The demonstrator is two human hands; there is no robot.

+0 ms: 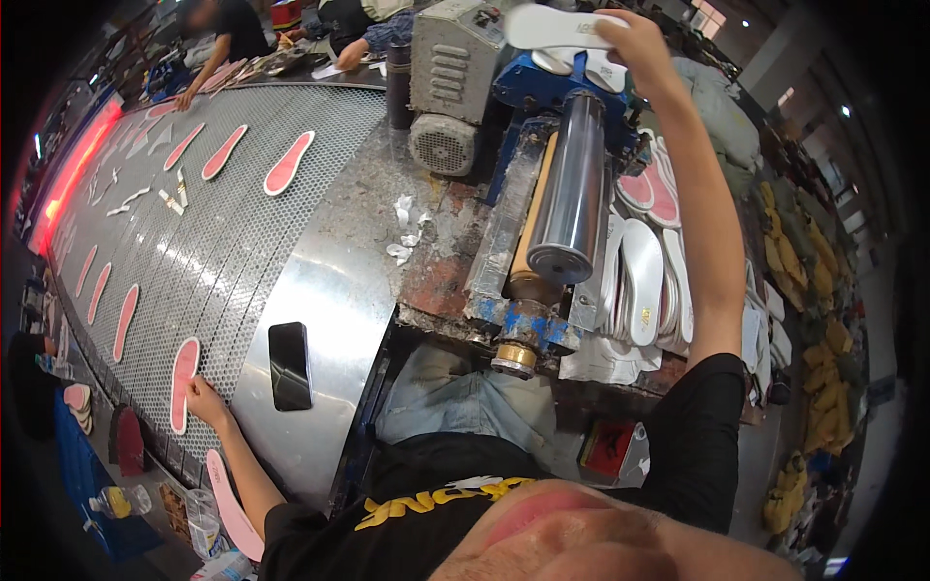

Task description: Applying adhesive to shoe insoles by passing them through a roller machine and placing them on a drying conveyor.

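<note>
My left hand (205, 399) rests with spread fingers on the lower end of a pink insole (182, 380) lying on the perforated metal conveyor (242, 232). My right hand (635, 41) is raised high and grips a white insole (554, 26) above the blue roller machine (552, 194), whose shiny steel roller (572, 189) runs below it. More white insoles (641, 281) lean in a stack to the right of the roller.
Several pink insoles (288, 163) lie spread over the conveyor. A black phone (290, 365) lies on the smooth steel edge. A grey motor (450, 82) stands behind the roller. Other people (228, 44) work at the far end. Yellow pieces (823, 320) pile at right.
</note>
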